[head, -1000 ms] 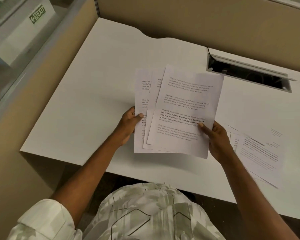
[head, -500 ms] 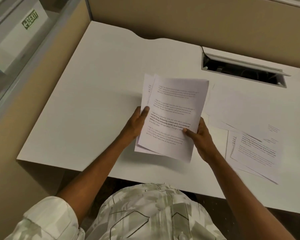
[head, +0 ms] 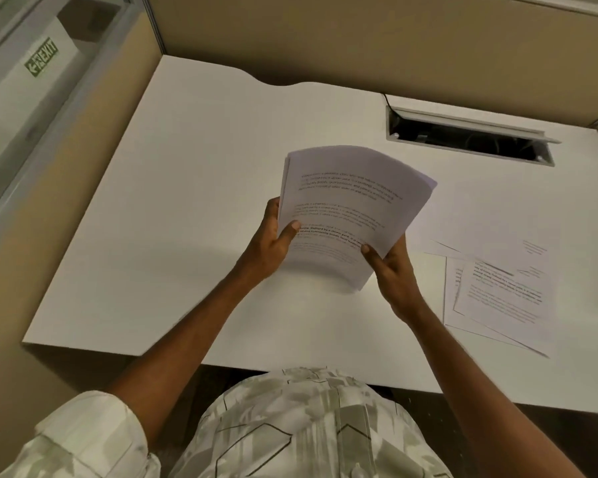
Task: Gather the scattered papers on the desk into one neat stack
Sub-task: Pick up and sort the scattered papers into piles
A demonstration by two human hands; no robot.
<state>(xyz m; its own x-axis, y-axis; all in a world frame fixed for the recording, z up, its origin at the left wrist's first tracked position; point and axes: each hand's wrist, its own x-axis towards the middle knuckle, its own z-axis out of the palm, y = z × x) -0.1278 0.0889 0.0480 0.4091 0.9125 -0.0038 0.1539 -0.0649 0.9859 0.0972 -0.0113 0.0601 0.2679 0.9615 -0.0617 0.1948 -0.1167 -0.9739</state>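
I hold a bundle of papers up off the counter, near its middle. My left hand pinches the bundle's left edge, thumb pressed across the printed face and the other fingers hidden behind. My right hand pinches the near right corner the same way, thumb on top. With a grip on each side, the sheets bow upward between them, and I judge this hold lets me square the edges, which look nearly flush but fan slightly at the far right corner. More loose sheets lie overlapping and askew on the counter to the right, apart from the bundle, so the gathering is not yet finished.
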